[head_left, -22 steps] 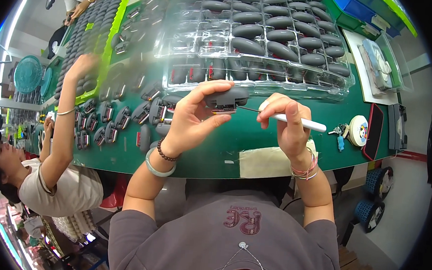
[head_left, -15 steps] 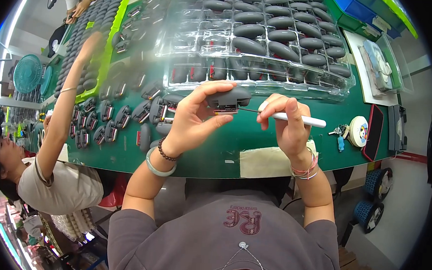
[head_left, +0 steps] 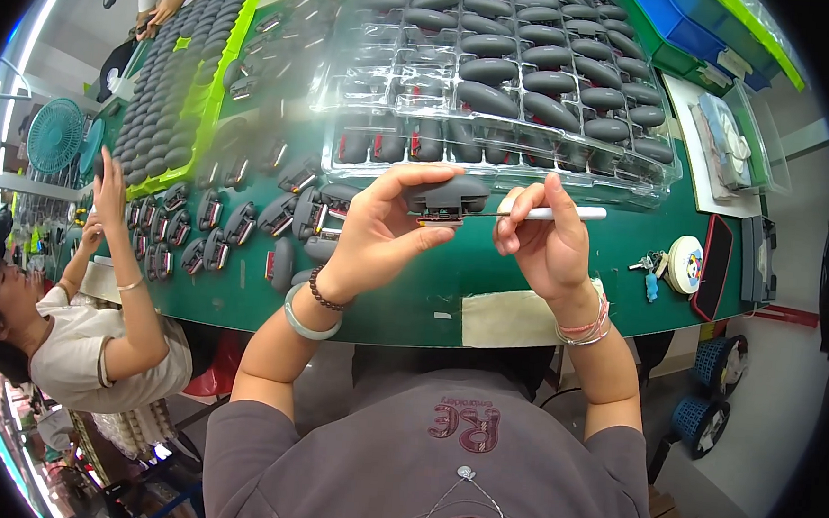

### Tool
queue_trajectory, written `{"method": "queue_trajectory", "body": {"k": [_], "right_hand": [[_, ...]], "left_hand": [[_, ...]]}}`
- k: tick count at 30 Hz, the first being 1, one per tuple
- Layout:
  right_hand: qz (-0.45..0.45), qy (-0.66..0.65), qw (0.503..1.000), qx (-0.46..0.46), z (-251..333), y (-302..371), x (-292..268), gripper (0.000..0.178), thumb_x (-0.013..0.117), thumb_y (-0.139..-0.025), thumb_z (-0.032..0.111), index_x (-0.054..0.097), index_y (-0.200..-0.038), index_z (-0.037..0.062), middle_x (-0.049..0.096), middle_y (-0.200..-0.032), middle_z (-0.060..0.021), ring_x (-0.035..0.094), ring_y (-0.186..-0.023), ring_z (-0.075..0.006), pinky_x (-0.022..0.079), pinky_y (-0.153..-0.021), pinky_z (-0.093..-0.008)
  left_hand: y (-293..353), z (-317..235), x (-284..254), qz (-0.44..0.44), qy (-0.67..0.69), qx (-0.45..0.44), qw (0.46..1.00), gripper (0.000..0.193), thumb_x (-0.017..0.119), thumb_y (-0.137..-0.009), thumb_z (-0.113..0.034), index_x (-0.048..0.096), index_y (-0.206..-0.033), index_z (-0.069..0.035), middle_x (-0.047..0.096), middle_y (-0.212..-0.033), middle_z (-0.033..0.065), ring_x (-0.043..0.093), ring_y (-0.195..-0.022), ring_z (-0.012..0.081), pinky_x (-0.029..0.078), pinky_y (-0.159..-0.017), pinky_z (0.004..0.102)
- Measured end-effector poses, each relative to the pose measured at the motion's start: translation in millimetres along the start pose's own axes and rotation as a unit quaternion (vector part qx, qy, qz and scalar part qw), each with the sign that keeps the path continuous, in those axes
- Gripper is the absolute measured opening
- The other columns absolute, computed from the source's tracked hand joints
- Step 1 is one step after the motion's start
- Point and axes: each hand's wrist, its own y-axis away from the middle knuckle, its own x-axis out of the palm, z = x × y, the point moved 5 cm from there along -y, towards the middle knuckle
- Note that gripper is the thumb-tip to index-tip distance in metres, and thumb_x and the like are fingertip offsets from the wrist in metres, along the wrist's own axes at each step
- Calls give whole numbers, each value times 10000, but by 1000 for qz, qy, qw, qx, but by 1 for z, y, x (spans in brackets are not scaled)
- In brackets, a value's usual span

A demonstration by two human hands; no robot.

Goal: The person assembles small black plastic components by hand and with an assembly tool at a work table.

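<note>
My left hand (head_left: 385, 227) pinches a dark grey rounded device (head_left: 449, 197) between the thumb below and the fingers above. Its open side shows small electronic parts and a strip of metal. In my right hand (head_left: 550, 244) is a white-handled screwdriver (head_left: 579, 213), held between thumb and fingers. The thin dark shaft points left, and its tip meets the device's right side. Whether it sits in a screw is too small to tell. Both hands are above the green table (head_left: 383, 305), in front of the clear trays.
Clear plastic trays (head_left: 382, 172) filled with grey devices are stacked ahead. Loose open devices (head_left: 241, 225) lie to the left, beside a lime-green tray (head_left: 218, 86). Keys (head_left: 651, 273), a round case (head_left: 685, 264) and a red-edged phone (head_left: 715, 268) are at the right. A co-worker (head_left: 111, 326) sits at left.
My right hand and the screwdriver have shifted slightly left, the handle now nearly level. My left hand still holds the device. The co-worker's arm has drawn back from the lime-green tray.
</note>
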Motion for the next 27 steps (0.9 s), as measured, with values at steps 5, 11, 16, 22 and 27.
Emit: {"method": "queue_trajectory", "body": {"k": [5, 11, 16, 22, 27], "right_hand": [[-8, -44, 998, 55, -4, -2, -3, 479, 304, -948, 329, 558, -717, -6, 558, -674, -132, 503, -537, -169, 434, -535, -295], [-26, -56, 995, 80, -6, -3, -4, 467, 315, -944, 325, 561, -720, -2, 564, -675, -131, 507, -535, -169, 434, -528, -290], [-45, 55, 996, -56, 11, 3, -6, 488, 319, -942, 325, 567, -702, -21, 568, -677, -139, 514, -537, -180, 432, -522, -278], [-25, 65, 995, -73, 13, 5, -2, 507, 316, -942, 322, 567, -687, -37, 561, -673, -147, 513, -537, -186, 429, -515, -274], [-17, 68, 995, -70, 13, 4, 0, 506, 315, -943, 318, 561, -687, -43, 551, -670, -151, 506, -531, -186, 427, -512, -271]], "left_hand": [[0, 1, -2, 1, -4, 3, 1000, 488, 636, -724, 60, 452, -1173, 8, 471, -1191, 115, 456, -1112, 185, 431, -912, 302], [1, -1, -1, -15, -2, -11, 1000, 497, 631, -736, 54, 437, -1192, 22, 478, -1169, 107, 478, -1081, 178, 457, -881, 290], [0, 0, -4, -41, 7, -39, 998, 517, 644, -731, 49, 416, -1195, 47, 496, -1171, 159, 508, -1058, 208, 442, -892, 319], [0, 1, -4, -46, 8, -49, 998, 520, 642, -722, 63, 420, -1193, 53, 500, -1160, 159, 513, -1051, 207, 447, -887, 318], [0, 1, -5, -46, 9, -48, 998, 520, 643, -722, 63, 420, -1191, 56, 497, -1166, 160, 511, -1054, 208, 448, -886, 316]]}}
